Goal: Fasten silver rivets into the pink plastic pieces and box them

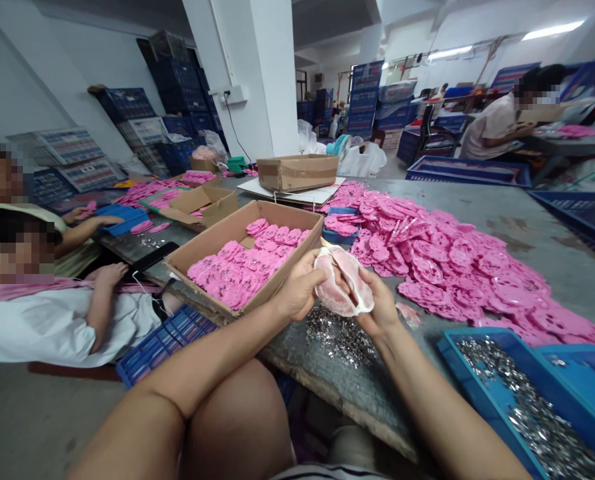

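Head view, looking down along two bare forearms to a grey table (pixel 527 227) in a busy workshop. The left hand (pixel 297 288) and the right hand (pixel 377 308) meet over the near edge of the table, both closed around a pale pink round piece (pixel 342 287). It looks like two thin discs held face to face, the left thumb and fingers pinching one edge while the right hand cups the other side from below. Directly under the hands, a scatter of small silvery metal bits (pixel 338 337) lies on the table.

Just left of the hands sits an open cardboard box (pixel 217 235) packed with bright pink round pieces laid flat. To the right, a large loose heap of pink pieces (pixel 457 267) spreads across the table. In the near right corner, a blue plastic tray (pixel 477 387) holds more of the small metal bits.

Further back stands a closed cardboard carton (pixel 297 171) on a white sheet. At the left, two other people sit at the same table, one with a hand (pixel 110 273) resting at its edge. Another person (pixel 502 120) works at a far table on the right. Stacked blue crates (pixel 177 100) line the back wall.
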Demonstrator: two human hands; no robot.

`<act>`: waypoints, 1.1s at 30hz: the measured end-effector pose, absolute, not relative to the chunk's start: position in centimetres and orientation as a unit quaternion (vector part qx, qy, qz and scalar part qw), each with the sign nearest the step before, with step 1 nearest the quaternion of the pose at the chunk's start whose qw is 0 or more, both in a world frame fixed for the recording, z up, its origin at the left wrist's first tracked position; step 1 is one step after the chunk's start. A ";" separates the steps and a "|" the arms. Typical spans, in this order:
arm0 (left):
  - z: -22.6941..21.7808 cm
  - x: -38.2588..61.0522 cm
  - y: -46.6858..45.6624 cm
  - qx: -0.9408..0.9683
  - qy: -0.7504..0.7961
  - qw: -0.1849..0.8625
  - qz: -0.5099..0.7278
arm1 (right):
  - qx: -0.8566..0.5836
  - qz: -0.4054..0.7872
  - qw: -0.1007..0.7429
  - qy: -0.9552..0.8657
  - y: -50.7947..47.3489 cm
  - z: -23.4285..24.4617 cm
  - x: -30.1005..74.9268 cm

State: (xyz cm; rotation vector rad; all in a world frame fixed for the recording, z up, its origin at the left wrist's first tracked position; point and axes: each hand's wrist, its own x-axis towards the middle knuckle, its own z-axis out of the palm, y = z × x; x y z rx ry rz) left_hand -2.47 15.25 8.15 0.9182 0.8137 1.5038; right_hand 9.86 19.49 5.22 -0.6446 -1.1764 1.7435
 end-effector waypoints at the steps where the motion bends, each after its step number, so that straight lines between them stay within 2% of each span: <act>1: 8.3 -2.4 15.2 0.392 0.346 0.563 0.640 | -0.253 0.709 0.441 -0.488 19.4 5.4 9.9; 5: 8.8 -2.7 14.9 0.402 0.348 0.580 0.617 | -0.230 0.731 0.400 -0.503 20.1 6.4 11.3; 8: 9.0 -3.4 15.0 0.374 0.370 0.577 0.625 | -0.262 0.687 0.476 -0.483 22.1 6.3 13.3; 10: 8.9 -3.8 15.3 0.339 0.382 0.556 0.656 | -0.341 0.600 0.506 -0.517 23.9 5.5 14.5; 13: 8.5 -4.1 15.8 0.278 0.392 0.561 0.674 | -0.480 0.457 0.414 -0.624 26.0 3.5 15.5; 18: 8.0 -4.2 16.4 0.234 0.405 0.585 0.663 | -0.544 0.367 0.304 -0.691 27.4 0.4 16.0; 24: 7.7 -4.3 16.6 0.224 0.382 0.601 0.666 | -0.532 0.260 0.331 -0.735 26.5 1.4 15.6; 27: 7.5 -4.0 16.8 0.224 0.361 0.597 0.681 | -0.451 0.313 0.337 -0.764 24.4 3.2 14.0; 30: 7.3 -3.7 16.9 0.237 0.339 0.594 0.691 | -0.290 0.513 0.302 -0.750 21.7 4.6 12.1; 33: 7.4 -3.5 16.8 0.249 0.313 0.595 0.697 | -0.265 0.564 0.335 -0.706 20.2 5.1 11.1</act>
